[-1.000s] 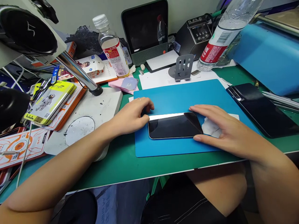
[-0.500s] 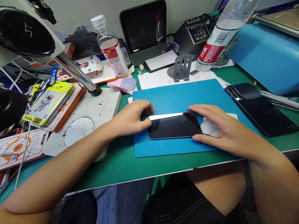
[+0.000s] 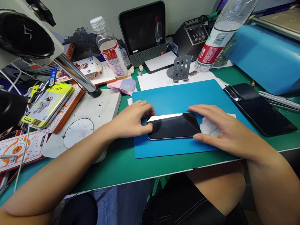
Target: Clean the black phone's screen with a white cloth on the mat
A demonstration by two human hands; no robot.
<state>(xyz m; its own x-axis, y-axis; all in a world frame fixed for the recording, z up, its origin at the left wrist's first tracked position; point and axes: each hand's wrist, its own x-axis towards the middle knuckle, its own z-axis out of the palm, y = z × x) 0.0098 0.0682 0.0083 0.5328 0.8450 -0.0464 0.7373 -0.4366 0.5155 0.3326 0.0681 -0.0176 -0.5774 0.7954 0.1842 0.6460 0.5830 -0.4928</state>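
Observation:
A smartphone (image 3: 173, 126) with a dark, glossy screen lies face up on the blue mat (image 3: 182, 93). At its left end is my left hand (image 3: 132, 120), thumb on the edge of the screen and fingers curled by the upper corner. My right hand (image 3: 222, 131) is around the right end, fingers and thumb spread apart. Its thumb tip meets the lower right corner, while the index fingertip is near the upper one. Under the right palm sits a crumpled white wipe (image 3: 209, 126), partly hidden.
Right of the mat lies a larger dark phone (image 3: 260, 109) beside metal tweezers (image 3: 281, 101). Behind stand a metal phone stand (image 3: 181, 68), a tilted water bottle (image 3: 214, 47) and a drink bottle (image 3: 112, 54). Left are a microscope base (image 3: 103, 106) and battery boxes (image 3: 48, 104).
The view has shifted very slightly. My left thumb lies a little further over the phone's screen edge; the phone and right hand hold nearly the same places.

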